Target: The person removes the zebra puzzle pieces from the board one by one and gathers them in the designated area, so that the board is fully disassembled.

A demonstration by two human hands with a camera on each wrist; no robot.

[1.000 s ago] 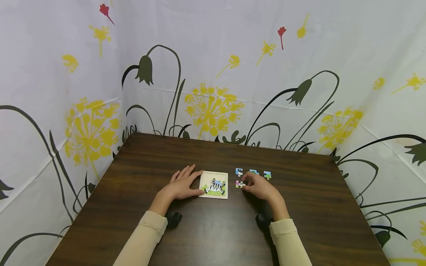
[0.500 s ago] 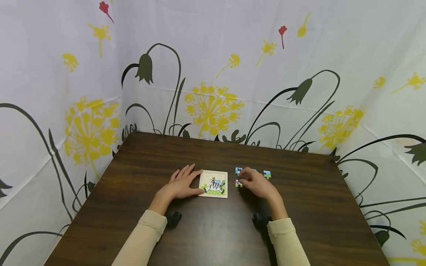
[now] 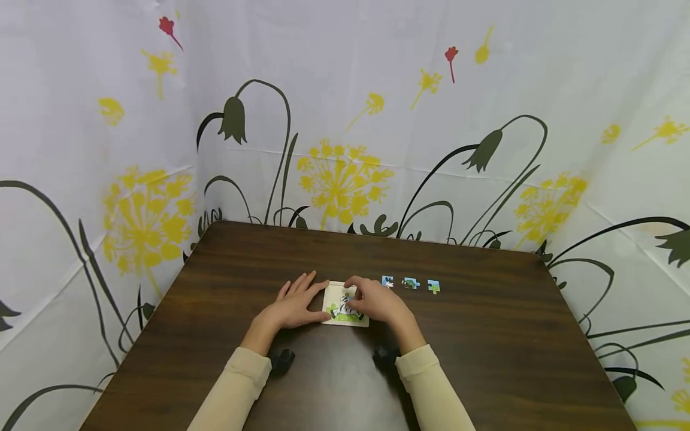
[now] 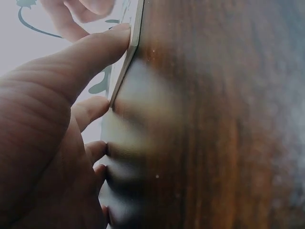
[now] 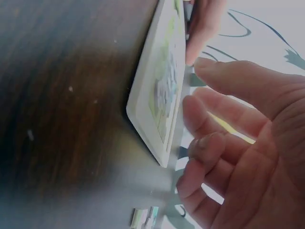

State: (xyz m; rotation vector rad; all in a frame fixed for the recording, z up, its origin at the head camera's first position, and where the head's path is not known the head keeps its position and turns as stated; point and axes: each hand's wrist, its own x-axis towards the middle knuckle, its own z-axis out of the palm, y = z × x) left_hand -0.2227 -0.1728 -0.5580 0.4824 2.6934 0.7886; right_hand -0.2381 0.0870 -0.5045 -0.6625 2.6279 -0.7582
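Observation:
A square wooden puzzle board [image 3: 345,322] with a running zebra picture lies flat on the table. My left hand [image 3: 291,308] steadies its left side: the thumb rests on the near-left rim, the index fingertip touches the far-left corner, and the other fingers spread straight on the table. My right hand [image 3: 380,302] hovers over the board's right part, partly covering the picture. In the right wrist view its thumb and index fingertips stand apart with no piece visible between them. Loose puzzle pieces lie to the right, among them a blue-and-white one [image 3: 387,281].
Two more loose pieces, a blue-green one [image 3: 411,283] and another blue-green one [image 3: 433,287], lie in the same row. The dark wooden table [image 3: 248,245] ends at a flower-printed curtain [image 3: 334,72] behind and at both sides.
My right hand has moved left from the loose pieces to above the puzzle board. It now covers the spot where the pink-marked piece lay. My left hand stays at the board.

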